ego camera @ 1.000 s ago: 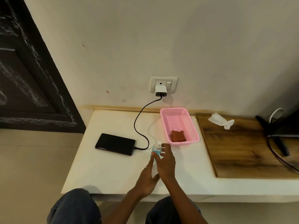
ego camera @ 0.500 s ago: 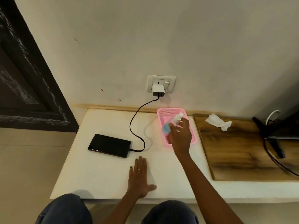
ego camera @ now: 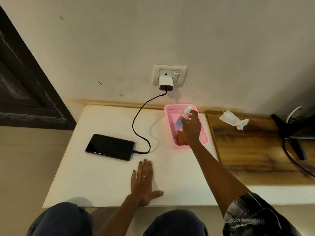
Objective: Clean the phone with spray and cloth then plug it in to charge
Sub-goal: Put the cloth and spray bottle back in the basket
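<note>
Right hand: my right hand (ego camera: pixel 191 128) reaches forward over the pink perforated plastic basket (ego camera: pixel 203 136), fingers closed around the small clear spray bottle with white nozzle and blue liquid (ego camera: pixel 185 114)
Left hand: my left hand (ego camera: pixel 143 183) lies flat and spread on the white tabletop (ego camera: pixel 102 181), palm down, holding nothing
Bottle axis: tilted, nozzle pointing away from me toward the wall, base toward my wrist; it sits above the far half of the basket
Phone: the black slab smartphone (ego camera: pixel 110 147) lies screen up on the tabletop, long axis running left to right, a black charging cable (ego camera: pixel 136 123) already in its right end and running to the white wall charger (ego camera: pixel 165 82)
Key relation: the basket floor is directly under the bottle, so I judge the coming move is a short drop and release; the phone is well apart to the left, nearer my left hand
Step judged: cleaning and plugging look done, tidying remains
Hidden: a reddish-brown cloth (ego camera: pixel 179 138) in the basket is mostly covered by my wrist; I cannot tell whether the bottle touches the basket; the screen shows no charging sign I can read
</note>
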Motion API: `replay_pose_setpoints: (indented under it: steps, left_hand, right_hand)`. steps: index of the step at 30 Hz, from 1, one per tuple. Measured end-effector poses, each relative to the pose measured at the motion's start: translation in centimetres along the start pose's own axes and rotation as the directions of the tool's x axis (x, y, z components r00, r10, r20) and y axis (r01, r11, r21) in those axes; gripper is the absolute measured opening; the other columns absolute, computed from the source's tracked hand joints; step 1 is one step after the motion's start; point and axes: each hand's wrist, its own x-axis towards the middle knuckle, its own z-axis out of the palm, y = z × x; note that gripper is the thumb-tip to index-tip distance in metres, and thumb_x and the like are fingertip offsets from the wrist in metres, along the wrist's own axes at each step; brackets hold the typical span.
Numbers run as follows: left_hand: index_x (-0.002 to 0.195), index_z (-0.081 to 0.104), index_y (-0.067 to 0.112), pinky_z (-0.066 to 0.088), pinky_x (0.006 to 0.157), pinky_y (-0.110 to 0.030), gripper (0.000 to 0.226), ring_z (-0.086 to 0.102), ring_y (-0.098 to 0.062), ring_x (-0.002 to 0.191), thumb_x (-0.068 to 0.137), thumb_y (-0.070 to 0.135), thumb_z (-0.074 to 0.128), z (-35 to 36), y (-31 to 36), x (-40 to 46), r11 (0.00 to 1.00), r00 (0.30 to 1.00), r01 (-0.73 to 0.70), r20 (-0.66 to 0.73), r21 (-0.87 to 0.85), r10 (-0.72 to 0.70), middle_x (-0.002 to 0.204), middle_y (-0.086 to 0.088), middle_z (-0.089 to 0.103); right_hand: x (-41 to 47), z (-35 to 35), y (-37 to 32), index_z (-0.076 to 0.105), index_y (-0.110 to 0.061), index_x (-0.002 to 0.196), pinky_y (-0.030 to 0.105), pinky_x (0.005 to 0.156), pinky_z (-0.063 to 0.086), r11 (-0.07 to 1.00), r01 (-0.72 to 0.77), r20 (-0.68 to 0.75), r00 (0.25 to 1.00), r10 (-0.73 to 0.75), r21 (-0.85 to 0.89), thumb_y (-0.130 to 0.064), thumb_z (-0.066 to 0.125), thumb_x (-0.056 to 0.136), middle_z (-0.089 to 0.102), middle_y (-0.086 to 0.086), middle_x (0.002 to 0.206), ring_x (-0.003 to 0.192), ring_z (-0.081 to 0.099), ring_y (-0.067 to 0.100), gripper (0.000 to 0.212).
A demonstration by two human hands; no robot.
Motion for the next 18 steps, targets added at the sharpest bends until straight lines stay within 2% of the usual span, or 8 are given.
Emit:
replay_pose_setpoints:
  steps: [7, 14, 18]
  left_hand:
    - [0.142, -0.032, 0.015, -0.017, 0.112, -0.044, 0.114, -0.034, -0.027, 0.139, 0.082, 0.065, 0.051, 0.1, 0.0, 0.0, 1.0, 1.0, 0.008, 0.008, -0.013, -0.007, 0.15, -0.009, -0.039]
    - [0.142, -0.033, 0.015, -0.017, 0.113, -0.045, 0.115, -0.035, -0.026, 0.138, 0.082, 0.065, 0.051, 0.0, -0.2, 0.1, 1.0, 1.0, 0.001, 0.022, -0.016, 0.0, 0.149, -0.008, -0.041]
    - [0.142, -0.032, 0.015, -0.017, 0.113, -0.045, 0.114, -0.035, -0.026, 0.138, 0.082, 0.065, 0.051, 0.1, -0.2, 0.2, 1.0, 1.0, 0.012, 0.004, -0.027, -0.012, 0.15, -0.008, -0.04]
  right_hand:
    - [1.9, 1.1, 0.3, 0.045, -0.008, 0.126, 0.041, 0.093, 0.05, 0.997, -0.055, 0.021, 0.998, 0.056, -0.048, -0.02, 0.057, 0.091, 0.062, 0.013, 0.116, 0.105, 0.06, 0.029, 0.039]
    - [2.0, 1.0, 1.3, 0.039, -0.01, 0.131, 0.024, 0.079, 0.044, 0.986, 0.031, 0.048, 0.999, -0.024, -0.161, -0.02, 0.058, 0.091, 0.062, 0.011, 0.116, 0.101, 0.061, 0.025, 0.045]
    - [1.9, 0.7, 0.9, 0.033, -0.012, 0.138, 0.028, 0.079, 0.049, 0.992, -0.052, 0.073, 0.995, 0.061, -0.118, -0.016, 0.058, 0.09, 0.061, 0.011, 0.118, 0.1, 0.062, 0.025, 0.054]
